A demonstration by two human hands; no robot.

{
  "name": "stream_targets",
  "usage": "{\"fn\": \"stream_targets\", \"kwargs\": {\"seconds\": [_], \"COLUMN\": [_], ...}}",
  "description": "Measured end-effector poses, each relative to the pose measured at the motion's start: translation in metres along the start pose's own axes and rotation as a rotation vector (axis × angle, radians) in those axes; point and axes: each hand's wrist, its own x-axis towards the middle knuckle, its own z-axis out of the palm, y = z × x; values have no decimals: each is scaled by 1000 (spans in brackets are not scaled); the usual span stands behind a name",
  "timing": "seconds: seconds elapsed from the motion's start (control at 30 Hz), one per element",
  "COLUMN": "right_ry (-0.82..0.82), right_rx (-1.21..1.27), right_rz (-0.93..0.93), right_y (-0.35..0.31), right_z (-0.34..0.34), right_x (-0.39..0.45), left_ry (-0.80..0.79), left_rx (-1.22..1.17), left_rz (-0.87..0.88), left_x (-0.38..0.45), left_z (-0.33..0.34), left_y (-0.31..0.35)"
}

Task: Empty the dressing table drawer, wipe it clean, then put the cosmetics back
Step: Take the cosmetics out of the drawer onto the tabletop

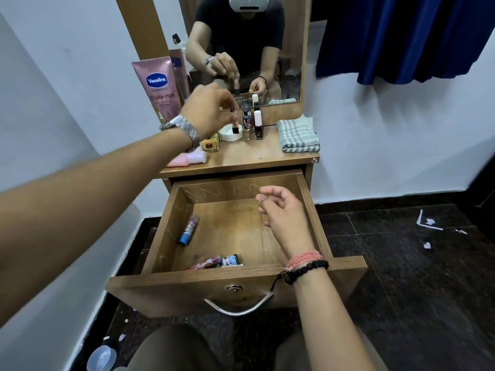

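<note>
The wooden drawer [308, 194] is pulled out below the dressing table top [257, 153]. Inside lie a blue-capped tube [188, 230], a pink tube [205, 263] and a small dark-labelled bottle [232, 260]. My left hand [207, 112] reaches over the table top and pinches a small lipstick [235, 128] upright, just above a white round jar [231, 133]. My right hand [284, 212] hovers over the drawer's right side, its fingers loosely curled and holding nothing. A folded checked cloth [298, 135] lies on the table top at the right.
On the table top stand a pink Vaseline tube [160, 87], a yellow bottle [210, 145], a lying pink bottle [187, 158] and two nail polish bottles [257, 124]. A mirror [289, 49] rises behind. Paper scraps [428, 222] lie on the dark floor.
</note>
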Motion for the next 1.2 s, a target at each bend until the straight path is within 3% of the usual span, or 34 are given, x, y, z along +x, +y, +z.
{"fn": "stream_targets", "kwargs": {"seconds": [0.3,0.87,1.07,1.2], "right_ry": [6,-9,0,19], "right_rx": [21,17,5,10], "right_rz": [10,20,21,17], "right_y": [1,-2,-2,-1], "right_z": [0,-1,0,-1], "right_x": [0,1,0,1], "left_ry": [-187,-222,-173,86], "left_rx": [275,362,331,253], "left_rz": [-127,-113,-61,93], "left_x": [34,35,29,11], "left_z": [11,26,22,11], "left_y": [-20,-32,-32,-18]}}
